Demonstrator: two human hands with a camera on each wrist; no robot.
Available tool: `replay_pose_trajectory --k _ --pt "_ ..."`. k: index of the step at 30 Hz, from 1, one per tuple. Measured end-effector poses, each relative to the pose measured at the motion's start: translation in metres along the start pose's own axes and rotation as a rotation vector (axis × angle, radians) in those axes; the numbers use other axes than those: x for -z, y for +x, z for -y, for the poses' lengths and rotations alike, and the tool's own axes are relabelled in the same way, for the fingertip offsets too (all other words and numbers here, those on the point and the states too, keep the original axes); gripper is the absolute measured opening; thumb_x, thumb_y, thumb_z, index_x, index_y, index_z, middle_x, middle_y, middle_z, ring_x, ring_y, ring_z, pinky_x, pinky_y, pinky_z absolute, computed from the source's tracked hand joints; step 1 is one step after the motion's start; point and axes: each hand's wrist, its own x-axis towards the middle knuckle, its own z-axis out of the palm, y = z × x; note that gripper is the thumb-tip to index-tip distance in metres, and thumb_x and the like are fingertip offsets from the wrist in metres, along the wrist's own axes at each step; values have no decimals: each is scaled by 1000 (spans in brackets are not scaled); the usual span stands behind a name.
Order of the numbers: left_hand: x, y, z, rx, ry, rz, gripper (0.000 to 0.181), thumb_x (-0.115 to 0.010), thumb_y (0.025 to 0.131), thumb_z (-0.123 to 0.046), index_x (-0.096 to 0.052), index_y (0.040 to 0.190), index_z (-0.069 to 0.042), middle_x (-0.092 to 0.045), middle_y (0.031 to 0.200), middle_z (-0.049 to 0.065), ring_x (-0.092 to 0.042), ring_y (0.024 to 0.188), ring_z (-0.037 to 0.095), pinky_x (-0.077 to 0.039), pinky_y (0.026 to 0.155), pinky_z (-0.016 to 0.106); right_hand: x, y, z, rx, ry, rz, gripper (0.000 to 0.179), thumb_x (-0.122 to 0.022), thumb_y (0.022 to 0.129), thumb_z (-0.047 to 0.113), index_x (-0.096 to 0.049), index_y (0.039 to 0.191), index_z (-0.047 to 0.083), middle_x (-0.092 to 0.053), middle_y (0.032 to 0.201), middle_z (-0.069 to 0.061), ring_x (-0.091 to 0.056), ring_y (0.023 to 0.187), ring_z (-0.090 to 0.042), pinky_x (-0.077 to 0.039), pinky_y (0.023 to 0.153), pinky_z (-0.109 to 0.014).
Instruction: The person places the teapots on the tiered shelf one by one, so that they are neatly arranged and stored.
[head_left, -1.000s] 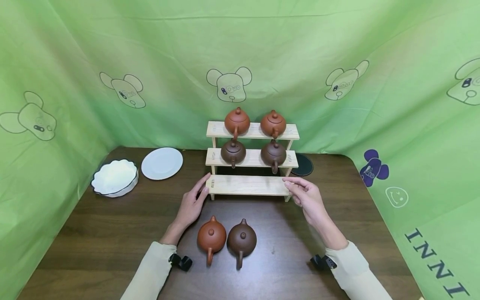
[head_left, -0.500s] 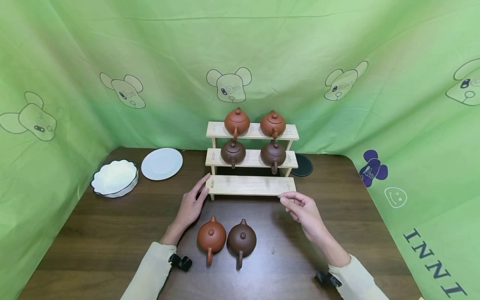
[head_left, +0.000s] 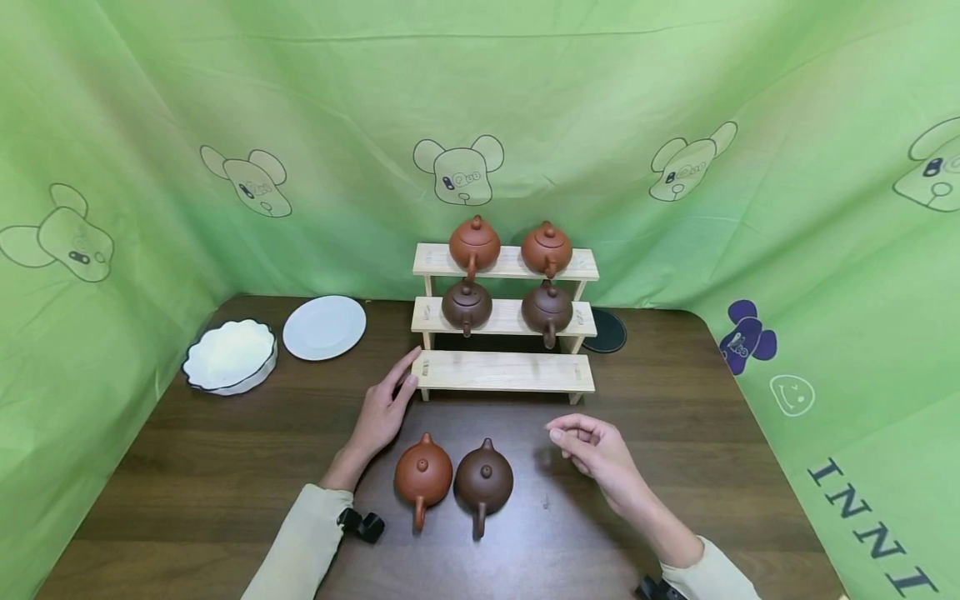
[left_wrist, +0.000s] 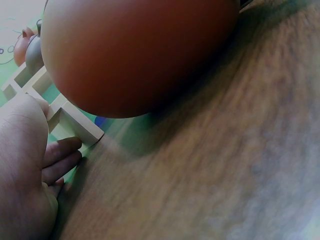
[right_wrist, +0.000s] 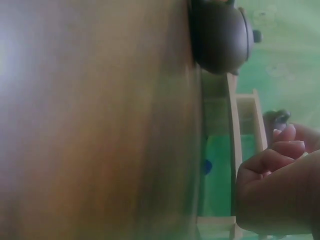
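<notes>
My left hand rests at the left end of the wooden stand's lowest shelf, fingers extended against it. The left wrist view shows the fingers beside the stand's end support. My right hand hovers over the table, right of the dark brown teapot, its fingers loosely bent with nothing visible between them. A reddish-brown teapot stands left of the dark one, both in front of the stand. Two dark teapots sit on the middle shelf, and two reddish ones on the top shelf.
At the back left of the wooden table are a white scalloped dish and a white plate. A dark round coaster lies by the stand's right side. Green printed cloth encloses the table's back and sides.
My right hand has left the right end of the lowest shelf and drawn back toward the front of the table. The left hand and the teapots have stayed in place.
</notes>
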Motion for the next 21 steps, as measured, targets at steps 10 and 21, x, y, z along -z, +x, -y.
replay_pose_trajectory --k 10,21 --pt "-3 1 12 -44 33 -22 48 -53 120 -34 -53 168 -28 -71 148 10 -69 109 22 -54 102 49 -4 -13 -11 9 -87 128 29 -76 104 11 -73 119 -14 -67 78 4 -45 58 -2 -36 55 -18" --pt "-3 0 8 -61 30 -42 48 -55 119 -33 -56 166 -22 -70 149 15 -70 118 26 -54 102 52 -19 -30 -19 39 -94 308 29 -74 105 9 -72 119 -16 -69 80 2 -49 60 0 -40 57 -17"
